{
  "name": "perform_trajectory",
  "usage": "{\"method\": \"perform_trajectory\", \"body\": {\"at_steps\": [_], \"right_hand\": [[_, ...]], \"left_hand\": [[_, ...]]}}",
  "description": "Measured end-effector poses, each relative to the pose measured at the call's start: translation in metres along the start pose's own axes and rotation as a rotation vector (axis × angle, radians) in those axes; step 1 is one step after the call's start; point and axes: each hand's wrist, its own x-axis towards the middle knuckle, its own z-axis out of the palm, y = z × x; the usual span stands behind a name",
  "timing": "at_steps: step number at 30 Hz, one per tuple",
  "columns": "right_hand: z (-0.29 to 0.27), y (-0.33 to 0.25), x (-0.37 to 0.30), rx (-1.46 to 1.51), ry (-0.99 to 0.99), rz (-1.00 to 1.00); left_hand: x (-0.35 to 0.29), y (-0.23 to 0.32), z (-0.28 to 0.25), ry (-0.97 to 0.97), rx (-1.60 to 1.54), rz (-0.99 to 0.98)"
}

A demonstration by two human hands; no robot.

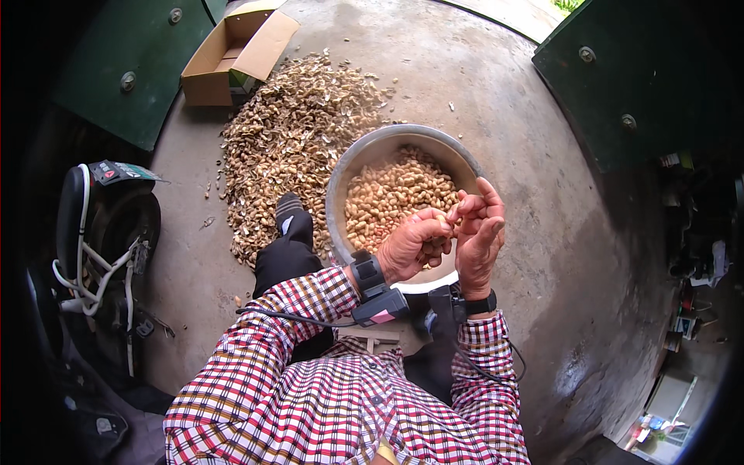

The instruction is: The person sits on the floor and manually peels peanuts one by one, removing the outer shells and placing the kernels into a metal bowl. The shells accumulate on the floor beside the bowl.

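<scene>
1. Peanuts (403, 182): unshelled, tan, heaped inside the basin; some reddish pieces show among them near the left hand.
2. Basin (360, 159): round, grey, metal, standing on the floor in front of the person. Its inner wall is exposed above the contents; the near side is brightly lit.
3. Left grip (409, 246): over the near part of the basin, fingers curled, thumb drawn against the index finger. Whether a peanut is pinched there cannot be told.
4. Right grip (476, 246): over the basin's right rim, fingers raised and partly bent, fingertips close to those of the left. Any held item cannot be made out.
5. Shell pile (294, 124): broken shells, loose on the floor, spreading left of and beyond the basin.
6. Foot (289, 208): in dark footwear, at the pile's edge, between pile and basin.
7. Cardboard box (205, 91): flaps open, brown interior visible, at the far-left edge of the pile.
8. Floor (542, 232): concrete; open room extends right of the basin and beyond it.
9. Limits: dark green panels (635, 85) at both far sides; a white tubular frame (101, 267) at left; assorted clutter (697, 267) along the right.
</scene>
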Motion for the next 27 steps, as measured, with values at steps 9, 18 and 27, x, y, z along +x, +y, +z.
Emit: {"method": "perform_trajectory", "body": {"at_steps": [9, 18, 27], "right_hand": [[-0.010, -0.001, 0.000, -0.279, 0.020, -0.154], [-0.012, 0.001, 0.002, -0.365, -0.031, -0.310], [-0.022, 0.006, 0.001, -0.488, -0.083, -0.408]], "left_hand": [[-0.003, 0.004, 0.000, -0.039, -0.064, -0.053], [-0.003, 0.006, 0.005, -0.006, -0.103, -0.107], [-0.001, 0.005, -0.002, -0.014, -0.129, -0.136]]}}
